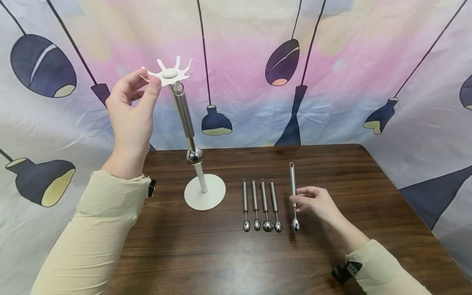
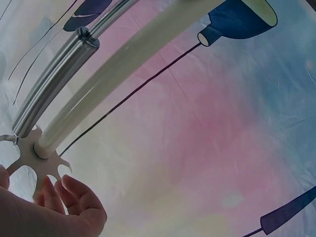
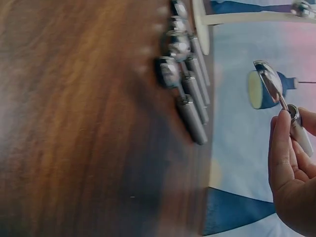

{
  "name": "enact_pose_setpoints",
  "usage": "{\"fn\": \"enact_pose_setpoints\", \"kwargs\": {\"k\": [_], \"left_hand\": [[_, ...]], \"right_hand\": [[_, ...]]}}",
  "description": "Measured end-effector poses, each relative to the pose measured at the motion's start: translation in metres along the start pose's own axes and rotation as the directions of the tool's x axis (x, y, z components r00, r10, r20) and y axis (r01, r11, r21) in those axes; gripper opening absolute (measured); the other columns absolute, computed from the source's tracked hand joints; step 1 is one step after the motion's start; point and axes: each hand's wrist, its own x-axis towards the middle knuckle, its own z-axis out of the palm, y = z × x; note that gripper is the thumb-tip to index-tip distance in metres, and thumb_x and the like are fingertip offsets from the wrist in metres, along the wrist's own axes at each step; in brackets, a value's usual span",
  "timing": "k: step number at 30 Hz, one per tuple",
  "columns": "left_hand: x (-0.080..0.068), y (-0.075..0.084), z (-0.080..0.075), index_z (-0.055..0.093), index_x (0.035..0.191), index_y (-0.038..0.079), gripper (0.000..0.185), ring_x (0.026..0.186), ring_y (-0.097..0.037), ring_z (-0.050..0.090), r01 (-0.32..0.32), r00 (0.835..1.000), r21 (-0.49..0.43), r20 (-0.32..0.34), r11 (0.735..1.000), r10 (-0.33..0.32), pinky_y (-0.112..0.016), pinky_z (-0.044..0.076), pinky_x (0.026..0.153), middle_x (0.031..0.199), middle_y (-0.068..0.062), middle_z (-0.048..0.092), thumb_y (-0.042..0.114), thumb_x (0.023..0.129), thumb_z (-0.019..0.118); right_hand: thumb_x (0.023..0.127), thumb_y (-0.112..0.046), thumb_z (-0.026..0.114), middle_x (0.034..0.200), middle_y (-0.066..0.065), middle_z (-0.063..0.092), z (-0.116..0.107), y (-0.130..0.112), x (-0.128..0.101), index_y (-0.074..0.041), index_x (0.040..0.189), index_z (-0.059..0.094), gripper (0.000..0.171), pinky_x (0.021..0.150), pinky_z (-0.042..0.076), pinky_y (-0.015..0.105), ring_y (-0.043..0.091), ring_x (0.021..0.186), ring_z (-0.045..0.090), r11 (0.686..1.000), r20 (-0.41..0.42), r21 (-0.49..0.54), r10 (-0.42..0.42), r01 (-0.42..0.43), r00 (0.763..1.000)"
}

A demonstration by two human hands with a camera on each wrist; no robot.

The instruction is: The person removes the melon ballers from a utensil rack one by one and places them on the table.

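My left hand [image 1: 133, 110] pinches the edge of the white pronged hook top [image 1: 169, 74] of a utensil stand between thumb and fingers. From one prong hangs a steel melon baller [image 1: 184, 114], its round bowl in front of the white pole [image 1: 200, 177]. Another melon baller [image 1: 293, 180], with an oval bowl, is in my right hand [image 1: 318, 203], which pinches the lower handle with the bowl downward. In the right wrist view this oval bowl [image 3: 268, 79] shows above the fingertips. Left of it, several similar melon ballers [image 1: 264, 200] lie side by side on the table.
The stand's round white base [image 1: 191, 198] rests on the dark wooden table [image 1: 206, 254], left of the row. Behind the table hangs a pastel cloth [image 1: 243, 61] printed with lamps. The table's far right corner is rounded.
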Motion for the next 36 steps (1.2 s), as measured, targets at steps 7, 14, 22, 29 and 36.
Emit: {"fn": "enact_pose_setpoints", "kwargs": {"k": [7, 14, 22, 29, 36], "left_hand": [[0.000, 0.000, 0.000, 0.070, 0.113, 0.011, 0.026, 0.092, -0.011, 0.054, -0.001, 1.000, -0.029, -0.001, 1.000, 0.001, -0.025, 0.040, 0.078, 0.106, 0.006, 0.065, 0.016, 0.088, 0.075], [0.002, -0.001, 0.001, 0.068, 0.109, 0.013, 0.023, 0.093, -0.010, 0.054, -0.016, 1.000, -0.019, 0.008, 1.000, 0.016, -0.024, 0.041, 0.079, 0.106, 0.007, 0.063, 0.017, 0.088, 0.075], [0.001, 0.000, 0.002, 0.066, 0.101, 0.018, 0.018, 0.091, -0.010, 0.054, -0.013, 1.000, -0.014, 0.007, 1.000, 0.013, -0.023, 0.042, 0.078, 0.106, 0.008, 0.061, 0.017, 0.086, 0.076], [0.001, 0.002, 0.004, 0.065, 0.098, 0.019, 0.021, 0.092, -0.009, 0.054, 0.009, 1.000, -0.037, 0.008, 0.999, -0.009, -0.024, 0.040, 0.078, 0.106, 0.007, 0.060, 0.019, 0.083, 0.080], [0.000, 0.004, 0.004, 0.066, 0.098, 0.017, 0.024, 0.092, -0.009, 0.053, 0.027, 1.000, -0.052, 0.008, 0.998, -0.027, -0.023, 0.040, 0.076, 0.104, 0.007, 0.059, 0.019, 0.081, 0.082]], "right_hand": [[0.088, -0.004, 0.069, 0.087, 0.011, 0.072, 0.006, 0.016, 0.008, 0.023, 0.118, 0.053, 0.044, 0.067, 0.061, 0.032, 0.011, 0.067, 0.070, 1.000, 0.014, 0.018, 0.006, -0.007, 1.000], [0.087, -0.004, 0.070, 0.085, 0.007, 0.072, 0.012, 0.026, 0.016, 0.023, 0.116, 0.053, 0.043, 0.065, 0.061, 0.031, 0.011, 0.066, 0.069, 0.999, 0.019, 0.011, 0.034, -0.034, 0.999], [0.087, -0.004, 0.070, 0.081, 0.004, 0.069, 0.016, 0.038, 0.024, 0.023, 0.114, 0.054, 0.041, 0.063, 0.060, 0.029, 0.011, 0.065, 0.067, 0.998, 0.018, -0.012, 0.065, -0.065, 0.998], [0.087, -0.003, 0.069, 0.078, 0.004, 0.069, 0.020, 0.045, 0.030, 0.022, 0.111, 0.055, 0.037, 0.062, 0.060, 0.027, 0.010, 0.062, 0.065, 0.995, 0.032, -0.016, 0.099, -0.098, 0.995], [0.086, -0.003, 0.070, 0.077, 0.004, 0.069, 0.020, 0.051, 0.035, 0.020, 0.107, 0.057, 0.034, 0.061, 0.059, 0.026, 0.010, 0.060, 0.064, 0.989, 0.021, -0.043, 0.139, -0.138, 0.990]]}}
